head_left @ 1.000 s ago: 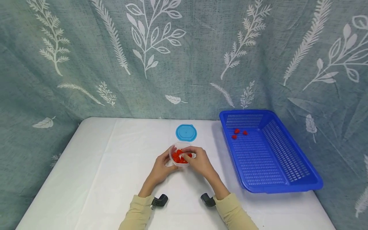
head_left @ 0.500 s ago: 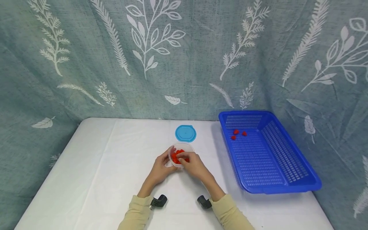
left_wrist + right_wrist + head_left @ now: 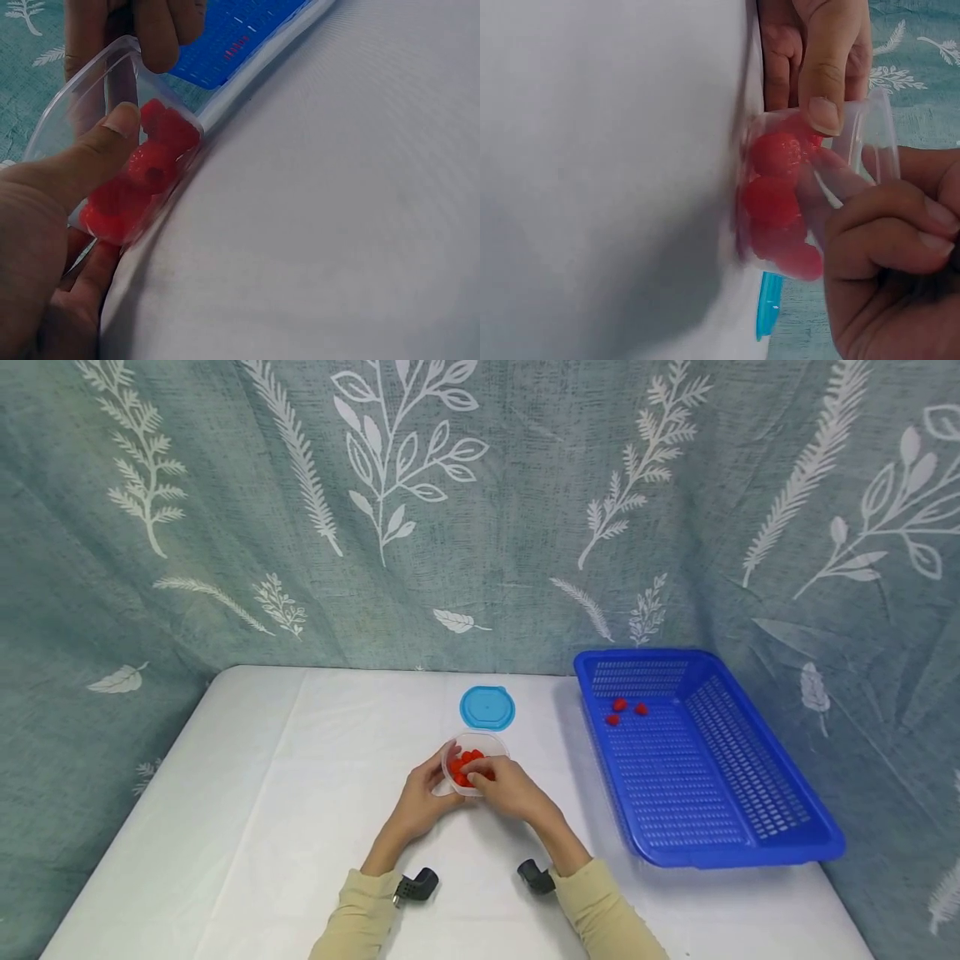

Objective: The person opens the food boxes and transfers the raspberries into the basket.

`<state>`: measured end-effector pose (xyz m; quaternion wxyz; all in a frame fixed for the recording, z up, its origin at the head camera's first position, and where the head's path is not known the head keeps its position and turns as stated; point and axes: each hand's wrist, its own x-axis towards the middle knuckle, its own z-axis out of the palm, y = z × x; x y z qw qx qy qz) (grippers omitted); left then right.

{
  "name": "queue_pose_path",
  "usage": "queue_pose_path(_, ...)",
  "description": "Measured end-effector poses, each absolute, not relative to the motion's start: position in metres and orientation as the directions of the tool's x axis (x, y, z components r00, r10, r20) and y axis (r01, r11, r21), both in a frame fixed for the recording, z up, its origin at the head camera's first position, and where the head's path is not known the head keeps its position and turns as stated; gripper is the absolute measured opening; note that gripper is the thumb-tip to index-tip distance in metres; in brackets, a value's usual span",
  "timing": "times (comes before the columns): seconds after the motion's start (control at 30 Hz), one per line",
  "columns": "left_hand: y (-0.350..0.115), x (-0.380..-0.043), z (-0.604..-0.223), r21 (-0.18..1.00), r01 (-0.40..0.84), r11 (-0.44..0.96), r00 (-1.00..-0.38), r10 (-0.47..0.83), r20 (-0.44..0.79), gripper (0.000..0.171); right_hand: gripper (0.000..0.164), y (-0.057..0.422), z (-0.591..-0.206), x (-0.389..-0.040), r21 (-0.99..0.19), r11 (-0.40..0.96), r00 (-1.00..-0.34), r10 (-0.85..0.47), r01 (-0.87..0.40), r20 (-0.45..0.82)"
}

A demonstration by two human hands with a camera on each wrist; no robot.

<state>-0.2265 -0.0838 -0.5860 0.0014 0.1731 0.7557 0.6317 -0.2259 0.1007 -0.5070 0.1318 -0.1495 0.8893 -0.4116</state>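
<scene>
My left hand (image 3: pixel 420 800) grips a clear plastic tub (image 3: pixel 491 742) in the middle of the table, its thumb along the near wall. Several red berry-like pieces (image 3: pixel 154 166) lie in the bottom, seen through the wall in both wrist views. From the right, my right hand (image 3: pixel 513 789) reaches in over the rim, thumb and forefinger down among the pieces (image 3: pixel 772 202). Its other fingers (image 3: pixel 881 240) are curled outside the tub in the right wrist view. Whether its fingertips pinch a piece I cannot tell.
A blue round lid (image 3: pixel 487 707) lies flat just behind the tub. At the right stands a blue slotted plastic basket (image 3: pixel 678 768), with three small red pieces (image 3: pixel 619 704) in its far left corner. A patterned green curtain (image 3: pixel 480 527) hangs behind the white-covered table (image 3: pixel 315 760).
My right hand has shifted slightly left and toward me, its fingers now deeper over the pieces in the tub. My left hand keeps its hold on the tub, which stays in place.
</scene>
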Motion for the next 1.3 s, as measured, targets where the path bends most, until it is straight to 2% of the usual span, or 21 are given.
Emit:
queue_pose_path(0.47,-0.0835,-0.2266,-0.5834,0.957,0.250,0.149,-0.942,0.265,0.205,0.087,0.027,0.1004,-0.5070,-0.2293,-0.817,0.567,-0.926,-0.355,-0.101,-0.132)
queue_pose_path(0.93,-0.0837,-0.2273,-0.5848,0.964,0.227,0.140,-0.947,0.261,0.186,0.088,0.005,0.1015,-0.5151,-0.2311,-0.879,0.470,-0.943,-0.321,-0.080,-0.086)
queue_pose_path(1.2,-0.0834,-0.2270,-0.5849,0.959,0.247,0.140,-0.945,0.254,0.206,0.089,0.019,0.0997,-0.5133,-0.2325,-0.851,0.521,-0.942,-0.313,-0.061,-0.125)
queue_pose_path(1.3,-0.0834,-0.2268,-0.5850,0.961,0.235,0.146,-0.947,0.255,0.193,0.089,0.019,0.0997,-0.5127,-0.2326,-0.834,0.549,-0.938,-0.315,-0.056,-0.144)
